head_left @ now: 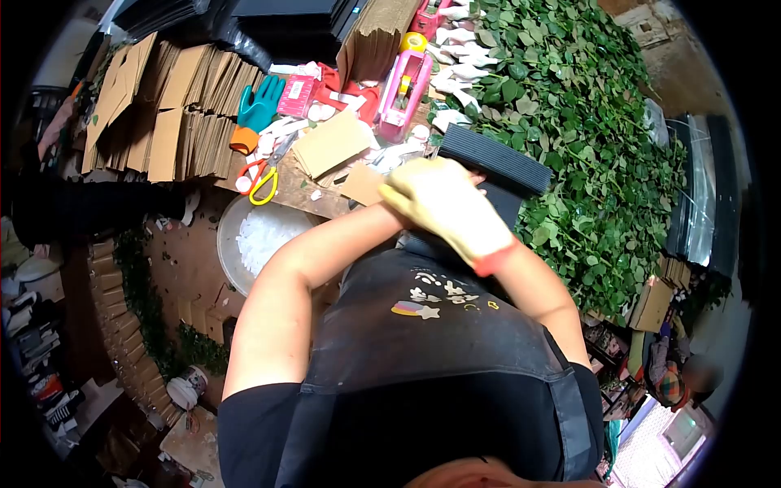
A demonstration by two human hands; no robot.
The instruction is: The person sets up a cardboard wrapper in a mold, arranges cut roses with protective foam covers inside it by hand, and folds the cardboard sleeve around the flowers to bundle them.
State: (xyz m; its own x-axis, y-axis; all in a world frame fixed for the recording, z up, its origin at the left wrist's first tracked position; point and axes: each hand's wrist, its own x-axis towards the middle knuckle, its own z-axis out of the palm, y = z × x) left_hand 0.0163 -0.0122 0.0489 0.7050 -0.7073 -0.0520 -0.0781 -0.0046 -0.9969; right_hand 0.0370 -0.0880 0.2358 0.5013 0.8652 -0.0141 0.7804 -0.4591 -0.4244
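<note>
My right hand (pixel 447 199), in a pale yellow glove with a red cuff, crosses over my left wrist. Its fingers curl down at the left end, and whatever they hold is hidden. Bare fingers of my left hand (pixel 478 177) show just past the glove, beside a black corrugated board (pixel 496 159); the rest of that hand is covered. The board lies tilted at the edge of a leaf pile, with a dark flat surface (pixel 503 203) below it. Left of the gloved hand are tan card pieces (pixel 332 145).
Green leafy stems (pixel 561 122) cover the right side. Scissors (pixel 264 180), a pink tape dispenser (pixel 404 93), a teal and orange glove (pixel 259 110) and cardboard stacks (pixel 191 106) lie on the table. Below its edge stands a round tub (pixel 232 244) with white bits.
</note>
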